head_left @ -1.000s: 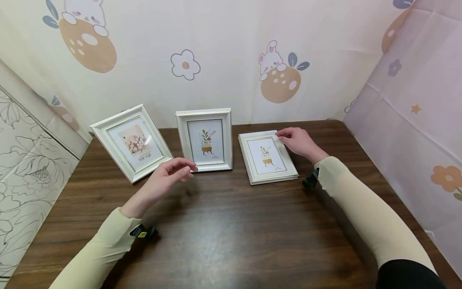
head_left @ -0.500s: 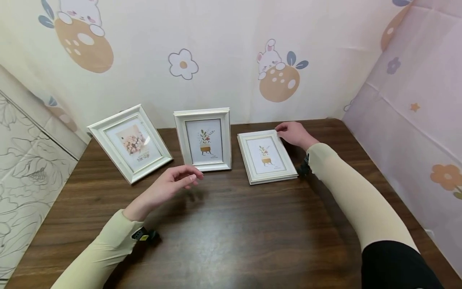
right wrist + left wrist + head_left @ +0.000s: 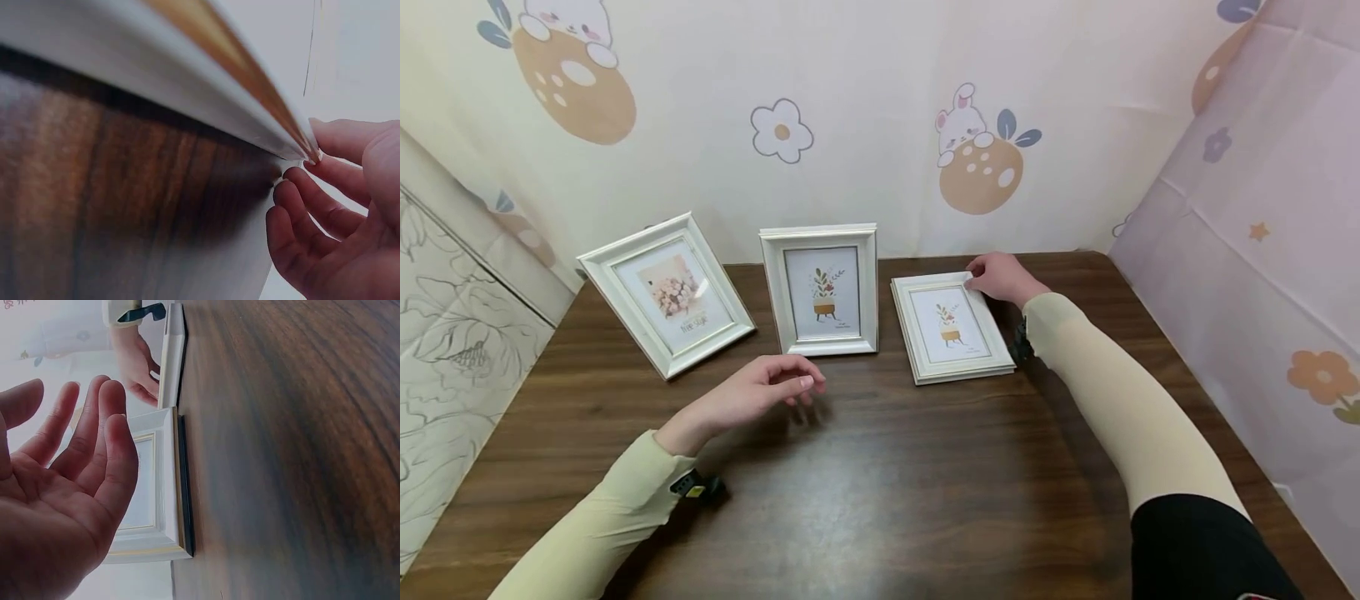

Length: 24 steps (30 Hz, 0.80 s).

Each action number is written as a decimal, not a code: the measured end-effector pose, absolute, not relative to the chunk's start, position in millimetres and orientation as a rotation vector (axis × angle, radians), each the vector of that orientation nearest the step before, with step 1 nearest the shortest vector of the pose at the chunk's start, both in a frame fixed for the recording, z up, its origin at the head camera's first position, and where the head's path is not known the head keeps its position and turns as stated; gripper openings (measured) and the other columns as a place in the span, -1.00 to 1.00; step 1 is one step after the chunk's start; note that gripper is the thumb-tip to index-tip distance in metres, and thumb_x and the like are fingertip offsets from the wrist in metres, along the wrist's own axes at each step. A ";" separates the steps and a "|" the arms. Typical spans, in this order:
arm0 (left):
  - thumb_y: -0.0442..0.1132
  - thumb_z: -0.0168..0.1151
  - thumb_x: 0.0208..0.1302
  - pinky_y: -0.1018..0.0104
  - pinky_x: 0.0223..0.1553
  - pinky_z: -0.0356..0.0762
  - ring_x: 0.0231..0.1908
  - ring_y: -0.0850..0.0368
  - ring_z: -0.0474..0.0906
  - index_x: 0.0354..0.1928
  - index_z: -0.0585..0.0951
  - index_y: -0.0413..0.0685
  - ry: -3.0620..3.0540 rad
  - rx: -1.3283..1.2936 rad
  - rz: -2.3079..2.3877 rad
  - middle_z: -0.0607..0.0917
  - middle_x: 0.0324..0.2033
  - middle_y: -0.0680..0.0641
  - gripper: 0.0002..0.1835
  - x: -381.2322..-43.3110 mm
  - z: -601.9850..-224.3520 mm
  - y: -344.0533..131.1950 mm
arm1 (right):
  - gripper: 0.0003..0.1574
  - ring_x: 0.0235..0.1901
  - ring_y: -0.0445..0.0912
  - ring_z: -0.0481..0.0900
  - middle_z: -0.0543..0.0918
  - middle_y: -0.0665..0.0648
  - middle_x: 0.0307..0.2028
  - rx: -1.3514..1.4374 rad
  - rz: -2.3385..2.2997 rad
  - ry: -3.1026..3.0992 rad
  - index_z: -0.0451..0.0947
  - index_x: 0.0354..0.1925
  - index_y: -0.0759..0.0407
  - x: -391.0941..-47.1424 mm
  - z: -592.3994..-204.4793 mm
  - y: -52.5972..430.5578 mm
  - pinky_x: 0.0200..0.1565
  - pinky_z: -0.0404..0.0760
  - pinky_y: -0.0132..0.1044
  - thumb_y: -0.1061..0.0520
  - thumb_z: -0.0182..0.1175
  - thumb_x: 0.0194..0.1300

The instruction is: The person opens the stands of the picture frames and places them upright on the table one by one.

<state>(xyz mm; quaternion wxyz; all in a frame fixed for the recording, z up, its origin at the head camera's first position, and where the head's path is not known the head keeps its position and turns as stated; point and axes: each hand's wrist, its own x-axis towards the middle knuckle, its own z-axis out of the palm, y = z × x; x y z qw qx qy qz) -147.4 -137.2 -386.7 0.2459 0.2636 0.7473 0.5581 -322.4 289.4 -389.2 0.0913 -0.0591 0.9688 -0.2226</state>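
Note:
A white picture frame (image 3: pixel 951 325) with a potted-plant print lies face up on the table at the right. My right hand (image 3: pixel 1003 279) is at its far right corner. In the right wrist view, the thumb and index finger of that hand (image 3: pixel 350 194) pinch the frame's corner, and the other fingers hang loosely curled below. My left hand (image 3: pixel 748 396) hovers over the table with relaxed fingers and holds nothing. Just behind it stands a second white picture frame (image 3: pixel 868 287) with the same print, also visible beyond the fingers in the left wrist view.
At the left, a third white picture frame (image 3: pixel 707 258) with a flower photo stands turned at an angle. The dark wooden table (image 3: pixel 925 492) ends against a printed curtain (image 3: pixel 865 108) at the back. Another patterned curtain (image 3: pixel 1247 317) hangs along the right side.
My right hand has shifted slightly left and back at the lying frame's corner. The left hand has drifted a little right and toward me. The frames look unmoved.

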 end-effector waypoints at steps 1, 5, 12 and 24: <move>-0.20 0.06 0.54 -0.15 -0.08 0.59 -0.12 -0.38 0.56 0.01 0.60 -0.18 2.035 0.715 1.524 0.63 -0.03 -0.36 -0.77 -147.2 -387.1 -137.6 | -0.51 -0.03 0.15 0.49 0.57 0.34 0.06 -0.181 -0.653 2.876 0.50 0.18 0.35 -323.1 -389.0 288.8 0.07 0.47 0.05 0.08 0.16 0.41; -0.19 0.05 0.54 -0.19 -0.08 0.57 -0.13 -0.35 0.58 0.01 0.60 -0.18 2.025 0.696 1.523 0.62 -0.02 -0.36 -0.76 -145.7 -388.6 -138.8 | -0.54 -0.08 0.12 0.50 0.60 0.31 0.01 -0.176 -0.616 2.861 0.54 0.12 0.35 -326.4 -387.2 287.6 0.03 0.49 0.00 0.06 0.19 0.41; -0.17 0.04 0.55 -0.16 -0.10 0.59 -0.14 -0.34 0.59 0.01 0.59 -0.19 2.033 0.725 1.514 0.63 -0.03 -0.35 -0.75 -145.1 -387.9 -137.7 | -0.66 -0.24 0.07 0.55 0.60 0.28 -0.12 -0.132 -0.607 2.798 0.55 -0.01 0.34 -330.8 -380.4 283.3 -0.21 0.58 -0.15 0.08 0.18 0.43; -0.18 0.04 0.55 -0.16 -0.10 0.59 -0.13 -0.33 0.59 0.02 0.58 -0.22 2.038 0.724 1.500 0.63 -0.02 -0.35 -0.74 -146.6 -386.8 -138.3 | -0.83 -0.33 0.06 0.54 0.60 0.25 -0.23 -0.131 -0.559 2.811 0.58 -0.16 0.29 -335.8 -375.7 275.0 -0.30 0.55 -0.16 0.18 0.21 0.38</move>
